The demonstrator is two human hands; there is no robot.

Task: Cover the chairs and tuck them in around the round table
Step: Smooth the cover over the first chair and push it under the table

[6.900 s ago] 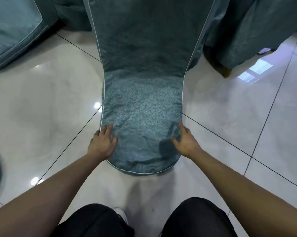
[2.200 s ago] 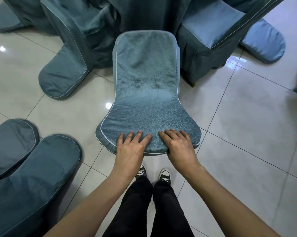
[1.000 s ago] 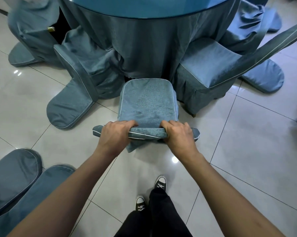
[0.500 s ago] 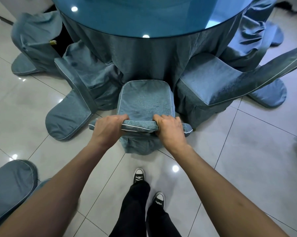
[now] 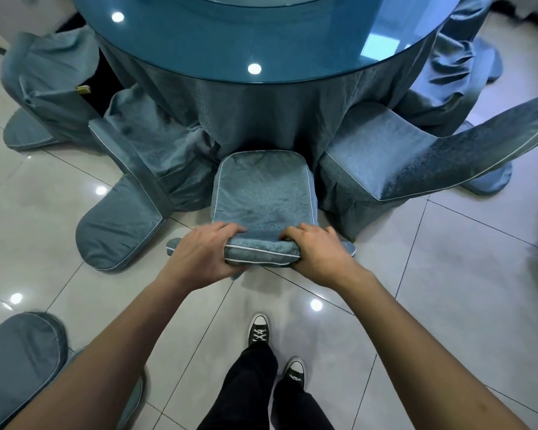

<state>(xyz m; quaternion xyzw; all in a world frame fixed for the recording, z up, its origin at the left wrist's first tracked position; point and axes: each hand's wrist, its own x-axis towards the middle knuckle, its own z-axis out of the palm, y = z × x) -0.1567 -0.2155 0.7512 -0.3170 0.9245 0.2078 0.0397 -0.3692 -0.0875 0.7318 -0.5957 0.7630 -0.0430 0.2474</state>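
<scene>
A chair in a teal cover [image 5: 263, 193] stands in front of me, its seat against the skirt of the round table [image 5: 249, 41]. My left hand [image 5: 204, 254] and my right hand [image 5: 318, 251] both grip the top edge of its backrest, fingers curled over the white-piped rim. The table has a blue glass top and a long teal cloth to the floor. The chair's legs are hidden under the cover.
Covered chairs stand on both sides: one at the left [image 5: 128, 193], one at the right [image 5: 394, 162], more behind at the far left [image 5: 44, 88] and far right [image 5: 466, 57]. Two more covered backrests [image 5: 22, 361] lie at bottom left. My feet [image 5: 258, 332] stand on glossy white tiles.
Earlier my hands smoothed the cover low on the backrest; then they gripped its top edge. Over the last second the chair moved closer in under the table.
</scene>
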